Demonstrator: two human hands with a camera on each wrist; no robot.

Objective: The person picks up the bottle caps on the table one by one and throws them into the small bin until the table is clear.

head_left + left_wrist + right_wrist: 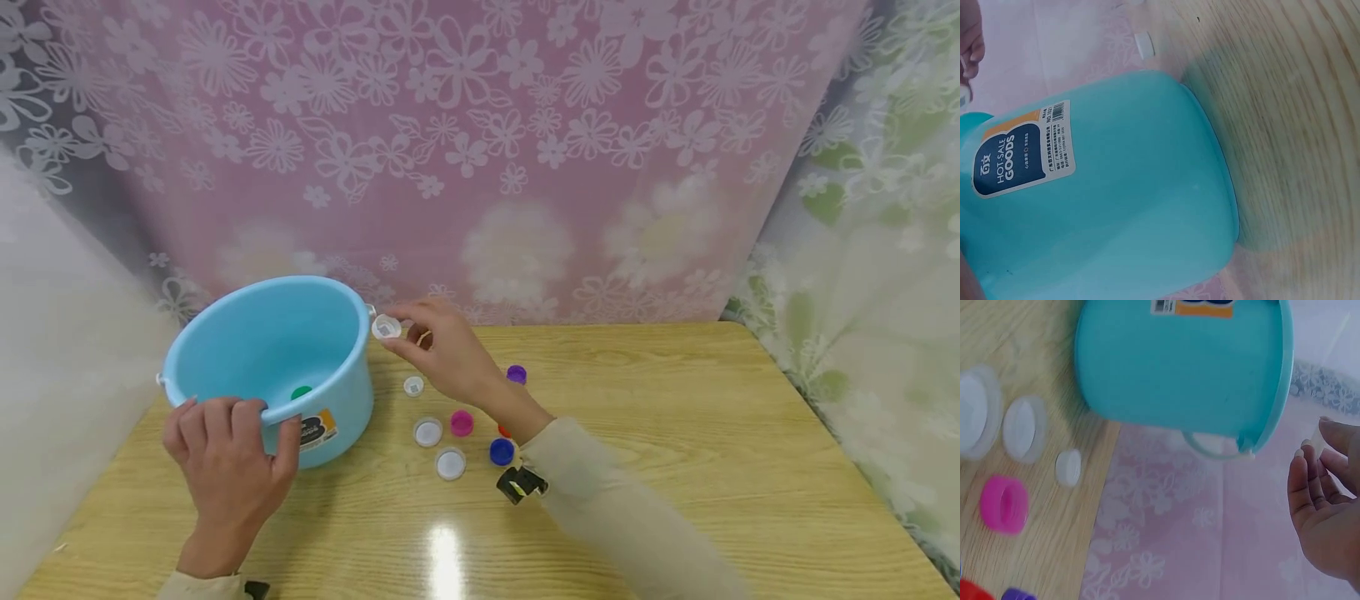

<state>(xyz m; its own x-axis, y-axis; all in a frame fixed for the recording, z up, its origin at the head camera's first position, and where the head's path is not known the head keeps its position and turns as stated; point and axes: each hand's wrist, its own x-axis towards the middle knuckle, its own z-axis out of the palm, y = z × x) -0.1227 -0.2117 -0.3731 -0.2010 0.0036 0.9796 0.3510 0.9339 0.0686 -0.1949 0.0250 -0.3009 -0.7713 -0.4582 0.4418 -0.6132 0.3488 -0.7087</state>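
Note:
A light blue bucket (348, 417) stands on the left of the table, its label facing me. My left hand (232, 458) grips the bucket's near rim, fingers over the edge and thumb outside. Between thumb and fingers, my right hand (450, 346) pinches a white bottle cap (386, 327) just outside the bucket's right rim. A green cap (302, 392) lies inside the bucket on its floor, partly hidden by the near rim. In the right wrist view, the right hand (1329, 487) is beside the bucket (1179, 369), the cap's edge showing between its fingertips.
Right of the bucket lie a small white cap (413, 386), two larger white lids (428, 432), a pink cap (462, 423), a blue cap (502, 452) and a purple cap (516, 374). A red cap (504, 431) is mostly behind the right wrist. A floral curtain (517, 167) hangs behind the table.

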